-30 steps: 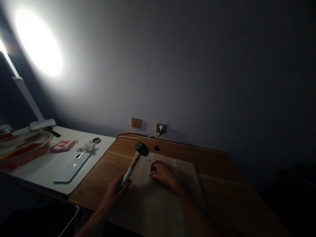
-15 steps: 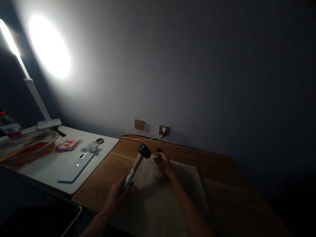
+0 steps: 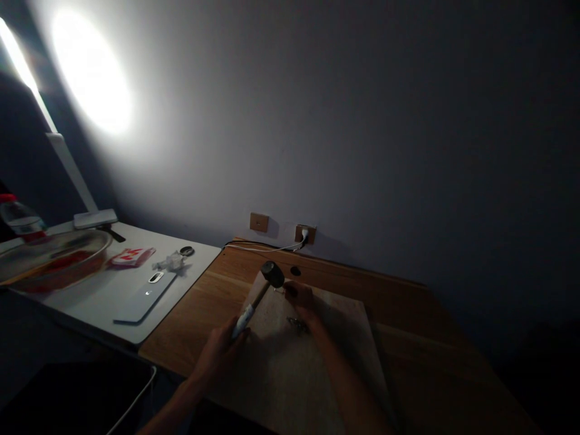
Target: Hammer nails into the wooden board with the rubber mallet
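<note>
A mallet (image 3: 272,274) with a dark head and a wooden, white-wrapped handle is in my left hand (image 3: 222,344), whose fingers wrap round the grip. Its head is raised over a pale board (image 3: 272,380) on the wooden table, close by my right hand (image 3: 299,300). The right fingers are pinched together beside a small shiny metal piece (image 3: 277,290); shadow hides what they hold. Just nearer to me, a small cluster of metal bits (image 3: 296,324) lies on the board beside my right wrist.
On the white table (image 3: 181,290) at left are a phone (image 3: 145,297), crumpled plastic (image 3: 172,261), a red-and-white packet (image 3: 131,257), a large clear bowl (image 3: 86,266), a bottle (image 3: 20,220) and a lit lamp (image 3: 72,172). A cable runs to the wall socket (image 3: 306,234).
My right hand has come down slightly toward me, uncovering the dark round spot at the table's back. The mallet head has shifted a little right, nearer that hand. The view has tilted slightly down.
</note>
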The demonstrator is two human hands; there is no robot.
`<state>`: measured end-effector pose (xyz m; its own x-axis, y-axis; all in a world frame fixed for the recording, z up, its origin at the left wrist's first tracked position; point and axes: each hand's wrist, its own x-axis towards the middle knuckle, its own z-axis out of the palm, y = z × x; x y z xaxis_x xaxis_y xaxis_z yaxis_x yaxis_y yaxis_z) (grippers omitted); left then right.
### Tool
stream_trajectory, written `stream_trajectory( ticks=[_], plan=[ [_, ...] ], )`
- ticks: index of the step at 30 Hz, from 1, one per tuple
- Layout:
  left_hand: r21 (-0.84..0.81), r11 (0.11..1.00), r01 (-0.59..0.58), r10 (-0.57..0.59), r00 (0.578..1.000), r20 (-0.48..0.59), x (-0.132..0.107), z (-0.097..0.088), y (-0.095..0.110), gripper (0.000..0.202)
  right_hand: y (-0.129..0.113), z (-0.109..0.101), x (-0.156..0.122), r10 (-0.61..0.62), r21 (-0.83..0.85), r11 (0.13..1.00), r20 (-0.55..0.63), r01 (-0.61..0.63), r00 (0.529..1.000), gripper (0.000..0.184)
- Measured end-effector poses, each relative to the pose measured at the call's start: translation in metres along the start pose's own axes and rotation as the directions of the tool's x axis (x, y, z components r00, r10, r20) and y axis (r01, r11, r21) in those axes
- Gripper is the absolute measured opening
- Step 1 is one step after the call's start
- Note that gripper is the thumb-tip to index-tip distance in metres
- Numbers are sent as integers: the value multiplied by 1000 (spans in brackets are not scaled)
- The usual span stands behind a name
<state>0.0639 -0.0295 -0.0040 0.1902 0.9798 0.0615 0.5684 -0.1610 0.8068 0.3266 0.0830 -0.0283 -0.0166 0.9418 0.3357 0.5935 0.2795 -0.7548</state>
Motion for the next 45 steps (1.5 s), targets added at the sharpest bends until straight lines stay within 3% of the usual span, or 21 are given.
stream_trajectory(
  ticks=[9,16,21,26,30,34,38,45],
  plan=[
    [-27,999,18,-18,1000,-12,1,-1,5,41,-8,-5,-5,-14,-72,997,40,17,999,20],
    [-2,1000,22,-22,1000,22,1,-1,6,37,-6,1,-6,-2,-103,995,15,4,1000,38],
    [74,997,26,-30,998,57,7,-2,8,32,-1,4,-7,4,-99,995,-1,-4,1000,39],
    [181,983,-15,-3,995,96,18,-10,19,28,4,8,-9,-45,-53,998,-95,40,994,45],
    [312,950,-9,-32,992,125,22,-14,24,23,5,9,-6,-15,51,998,-161,23,987,65],
    [392,920,-6,-60,986,154,24,-13,20,21,5,6,-5,-34,111,993,-137,50,990,79],
    [392,920,-27,-31,990,141,25,-13,19,21,3,3,-7,-73,109,991,-83,82,994,74],
    [425,905,-17,-57,985,162,23,-17,23,19,-1,-3,-6,-26,152,988,-75,37,997,79]
  ],
)
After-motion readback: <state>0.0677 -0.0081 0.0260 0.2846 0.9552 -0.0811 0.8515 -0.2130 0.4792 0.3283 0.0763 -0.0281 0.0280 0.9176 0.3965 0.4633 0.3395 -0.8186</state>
